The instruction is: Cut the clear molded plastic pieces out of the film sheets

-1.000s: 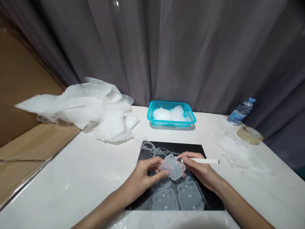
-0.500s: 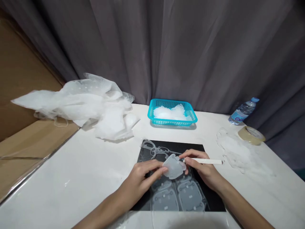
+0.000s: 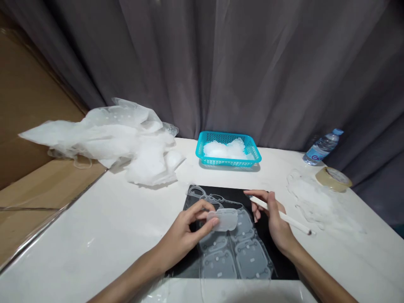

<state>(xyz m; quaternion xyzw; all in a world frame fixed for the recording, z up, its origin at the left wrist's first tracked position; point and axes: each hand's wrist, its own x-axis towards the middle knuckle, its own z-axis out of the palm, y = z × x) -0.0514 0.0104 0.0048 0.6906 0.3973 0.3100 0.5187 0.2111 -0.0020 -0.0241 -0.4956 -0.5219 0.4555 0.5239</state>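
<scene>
A small translucent plastic piece (image 3: 227, 220) is pinched between the thumb and fingers of my left hand (image 3: 197, 227), above the black mat (image 3: 277, 263). My right hand (image 3: 273, 214) grips a white pen-like tool (image 3: 292, 222) to the right of the piece, apart from it. The tool's tip points up and left. Beneath my left hand, a clear sheet with rounded cut shapes (image 3: 251, 256) lies over the mat and runs past its front edge.
Behind the mat stands a turquoise basket (image 3: 229, 163) holding white translucent pieces. Crumpled white plastic (image 3: 116, 139) lies at left by a cardboard box (image 3: 28, 113). At right are a water bottle (image 3: 322, 148), a tape roll (image 3: 333, 179) and clear scraps (image 3: 315, 200).
My right hand and the tool have moved right, off the plastic piece, and the tool now slants more. The piece in my left hand has turned and tilted.
</scene>
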